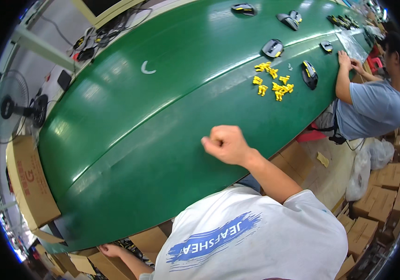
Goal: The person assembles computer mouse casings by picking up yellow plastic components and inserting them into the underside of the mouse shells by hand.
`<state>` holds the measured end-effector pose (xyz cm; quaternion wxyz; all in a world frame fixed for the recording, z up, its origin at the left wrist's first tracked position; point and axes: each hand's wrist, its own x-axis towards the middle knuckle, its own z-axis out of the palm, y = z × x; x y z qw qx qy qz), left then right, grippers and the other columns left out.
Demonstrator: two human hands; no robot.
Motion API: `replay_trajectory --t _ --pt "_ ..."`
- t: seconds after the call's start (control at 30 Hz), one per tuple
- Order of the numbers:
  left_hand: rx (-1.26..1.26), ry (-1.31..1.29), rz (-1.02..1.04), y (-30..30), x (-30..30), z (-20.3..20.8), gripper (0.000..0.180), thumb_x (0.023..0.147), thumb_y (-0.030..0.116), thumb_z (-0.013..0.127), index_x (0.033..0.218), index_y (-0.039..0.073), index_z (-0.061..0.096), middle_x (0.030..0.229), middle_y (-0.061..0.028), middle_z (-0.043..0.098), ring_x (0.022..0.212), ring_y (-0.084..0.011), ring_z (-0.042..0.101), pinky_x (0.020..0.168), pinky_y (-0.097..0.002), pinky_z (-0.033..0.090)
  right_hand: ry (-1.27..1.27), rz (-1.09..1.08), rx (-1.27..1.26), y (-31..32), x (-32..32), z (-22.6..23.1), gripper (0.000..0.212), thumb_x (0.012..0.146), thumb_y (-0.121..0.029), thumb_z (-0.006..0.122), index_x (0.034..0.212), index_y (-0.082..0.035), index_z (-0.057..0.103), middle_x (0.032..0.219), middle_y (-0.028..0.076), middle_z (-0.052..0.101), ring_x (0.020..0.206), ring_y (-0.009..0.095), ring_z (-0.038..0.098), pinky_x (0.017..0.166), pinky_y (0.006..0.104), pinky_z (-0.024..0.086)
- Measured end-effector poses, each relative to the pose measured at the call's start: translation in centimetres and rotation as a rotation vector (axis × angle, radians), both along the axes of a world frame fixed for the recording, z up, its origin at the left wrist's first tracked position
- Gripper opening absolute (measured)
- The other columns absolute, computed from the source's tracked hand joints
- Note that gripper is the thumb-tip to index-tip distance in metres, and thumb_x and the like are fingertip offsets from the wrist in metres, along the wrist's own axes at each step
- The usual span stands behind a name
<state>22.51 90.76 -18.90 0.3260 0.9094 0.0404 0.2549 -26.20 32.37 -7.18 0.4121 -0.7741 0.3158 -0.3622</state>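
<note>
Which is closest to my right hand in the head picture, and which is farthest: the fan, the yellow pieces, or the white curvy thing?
From your right hand:
1. Yellow pieces: ahead, to the right.
2. White curvy thing: ahead, to the left.
3. Fan: far left, beyond the green table.

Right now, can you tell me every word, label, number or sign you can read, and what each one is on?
White lettering in a blue splash, on the white shirt: upside down; I won't copy its words.
Red print, on the cardboard box at the left: I won't copy it; its smaller marks are blurred.
Stacked boxes at the right: any marks are too small to read.
</note>
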Motion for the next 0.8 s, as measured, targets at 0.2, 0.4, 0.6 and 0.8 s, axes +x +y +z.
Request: replay_trajectory --t 0.2,0.4,0.6,0.8 --pt "-0.189 -0.284 -0.243 -13.5 1.9 7.0 0.037 0.103 0.002 0.063 0.140 -0.003 0.063 0.130 -0.0162 0.070 0.116 -0.0263 0.068 0.104 -0.0400 0.055 0.081 -0.482 -0.151 -6.0 -11.0 0.5 0.049 0.096 -0.017 0.083 0.065 -0.003 0.048 0.062 0.009 0.049 0.055 0.026 0.047 0.054 0.0404 0.039" --pt "-0.274 0.238 -1.142 -45.0 -11.7 10.9 0.039 0.108 0.005 0.063 0.147 0.003 0.060 0.135 -0.0119 0.065 0.124 -0.0209 0.061 0.110 -0.0361 0.049 0.163 -0.859 -0.425 -9.2 -16.3 -0.6 0.020 0.095 -0.020 0.081 0.100 -0.006 0.067 0.095 0.009 0.070 0.085 0.030 0.066 0.077 0.0436 0.051" --pt "-0.208 0.540 -1.932 -70.2 -34.1 12.1 0.036 0.105 0.012 0.070 0.140 0.002 0.068 0.122 -0.0109 0.076 0.116 -0.0197 0.071 0.107 -0.0351 0.054 0.330 -0.797 -0.179 -9.0 -19.0 -1.3 0.042 0.089 -0.032 0.085 0.120 -0.009 0.067 0.110 0.007 0.071 0.100 0.030 0.068 0.088 0.0438 0.049" --pt "0.226 -0.090 -2.086 -87.3 -49.3 12.0 0.086 0.092 0.053 0.078 0.158 0.005 0.052 0.151 -0.0270 0.058 0.138 -0.0455 0.058 0.115 -0.0553 0.048 0.380 -0.754 -0.368 -9.7 -19.3 -0.8 0.031 0.087 -0.029 0.083 0.108 -0.010 0.072 0.105 0.006 0.074 0.097 0.029 0.070 0.085 0.0447 0.050"
